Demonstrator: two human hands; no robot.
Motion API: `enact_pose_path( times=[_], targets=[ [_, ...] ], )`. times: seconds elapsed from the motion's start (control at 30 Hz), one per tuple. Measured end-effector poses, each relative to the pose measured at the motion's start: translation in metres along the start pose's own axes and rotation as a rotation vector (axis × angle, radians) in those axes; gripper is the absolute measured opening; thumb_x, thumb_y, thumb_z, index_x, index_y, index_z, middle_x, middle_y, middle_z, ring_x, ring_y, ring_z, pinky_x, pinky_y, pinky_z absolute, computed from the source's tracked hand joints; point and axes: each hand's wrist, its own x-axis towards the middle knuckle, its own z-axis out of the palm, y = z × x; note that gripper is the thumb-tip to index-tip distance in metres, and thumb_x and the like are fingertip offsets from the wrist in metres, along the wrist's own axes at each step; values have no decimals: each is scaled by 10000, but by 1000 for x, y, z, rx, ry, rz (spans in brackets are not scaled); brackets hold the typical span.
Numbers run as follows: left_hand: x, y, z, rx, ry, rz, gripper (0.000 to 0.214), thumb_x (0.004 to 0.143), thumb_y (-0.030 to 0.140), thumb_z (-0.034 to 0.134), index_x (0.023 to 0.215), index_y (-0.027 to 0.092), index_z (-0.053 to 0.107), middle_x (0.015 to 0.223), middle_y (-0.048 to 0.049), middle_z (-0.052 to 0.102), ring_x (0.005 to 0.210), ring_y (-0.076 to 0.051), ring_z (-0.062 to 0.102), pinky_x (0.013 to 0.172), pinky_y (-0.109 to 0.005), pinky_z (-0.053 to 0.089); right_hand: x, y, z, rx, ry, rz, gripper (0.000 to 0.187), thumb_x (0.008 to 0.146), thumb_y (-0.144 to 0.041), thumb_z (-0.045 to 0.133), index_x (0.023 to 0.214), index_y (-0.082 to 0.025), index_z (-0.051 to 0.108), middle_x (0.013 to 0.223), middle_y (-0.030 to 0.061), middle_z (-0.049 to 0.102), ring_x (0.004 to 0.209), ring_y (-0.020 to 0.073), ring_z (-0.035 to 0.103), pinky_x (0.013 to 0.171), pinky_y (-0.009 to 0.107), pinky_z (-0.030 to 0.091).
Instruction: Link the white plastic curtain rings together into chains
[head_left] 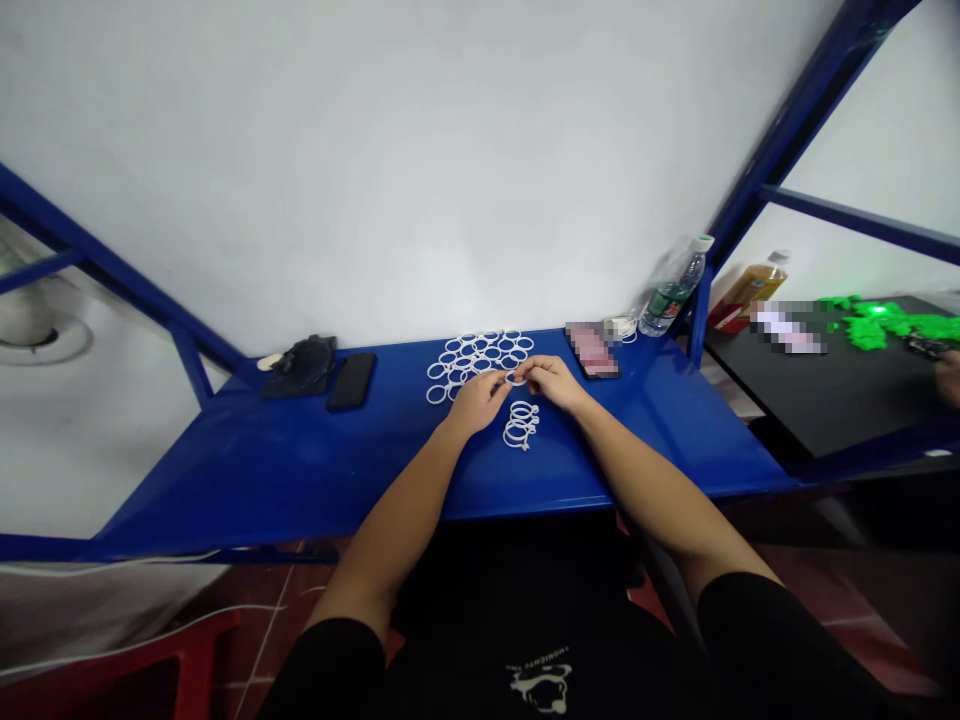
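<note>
My left hand (480, 397) and my right hand (553, 381) meet over the blue table (300, 460), fingers pinched together on one white plastic ring (517, 379) between them. Just below the hands lies a small linked bunch of white rings (520, 424). Behind the hands, a loose spread of several white rings (480, 356) covers the table near the wall.
A black phone (351, 380) and a dark cloth bundle (301, 365) lie at the back left. A second phone (592, 350) and a plastic water bottle (673, 285) stand at the back right. Blue frame bars rise on both sides. A neighbouring black table (825, 390) holds green parts (892, 325).
</note>
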Motion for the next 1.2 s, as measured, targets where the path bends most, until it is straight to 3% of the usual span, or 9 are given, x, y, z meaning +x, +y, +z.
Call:
enact_pose_path(
  times=[0.2,0.3,0.43,0.8,1.2],
  targets=[
    [0,-3,-1,48,8,-29,270,1064,308,494,1042,198,739,943,-54,764,875,-207,689,803,-320,505,-1,-1,2,-10,-93,7,246,703,-246,559,829,-171,756,716,14,722,533,110,564,541,229,421],
    [1,-4,1,28,16,-18,262,1063,306,498,1072,203,740,993,-55,772,899,-203,691,816,-314,506,-1,0,1,-59,-81,-4,215,704,-231,552,792,-173,739,641,-2,679,544,117,575,547,225,421],
    [2,-4,1,-7,10,19,263,1058,298,507,1117,204,745,1058,-60,777,954,-203,698,851,-309,511,-1,0,-1,-87,-39,-33,167,688,-211,547,734,-173,703,709,17,717,526,108,573,527,222,424],
    [2,-5,-1,46,2,-23,316,1061,324,460,962,209,737,884,-45,743,860,-206,674,783,-316,493,-3,-4,2,-31,-82,-13,205,713,-229,599,850,-170,741,822,28,770,551,101,614,559,220,489],
    [2,-9,2,51,1,-8,304,1064,335,486,952,203,737,882,-44,743,845,-200,678,790,-321,493,-2,-4,0,-50,-83,-10,229,717,-234,565,849,-163,739,790,25,751,541,107,611,545,222,474]
  ],
)
